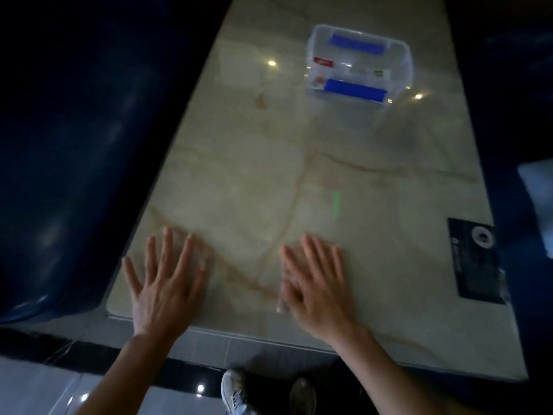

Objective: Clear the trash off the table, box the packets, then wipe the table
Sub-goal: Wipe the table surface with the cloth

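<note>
Clear plastic box (359,65) sits on the table (239,181) toward 1 o'clock, well apart from both hands. Two blue latches — one on the far side, one on the near side. Whether a lid is on cannot be told through the blur. Inside, small packets show through the wall: a red one (323,62) at the left, a pale one with a green patch (377,74) at the right, and something reddish low at the near left corner. Their number is unclear.

Left hand (164,283) lies flat at 7 o'clock near the table's front edge, fingers spread wide, holding nothing. Right hand (317,283) lies flat at 5 o'clock, fingers extended and close together; a thin clear film or wrapper (282,295) appears at its left edge — too smeared to say whether the hand presses on it.

A black label (475,262) sits at 4 o'clock by the right edge, print unreadable. A brownish smudge (260,100) lies at 11 o'clock, left of the box. Whole frame dim and motion-blurred. Shoes (236,390) on the floor at 6 o'clock, partly cut off.
</note>
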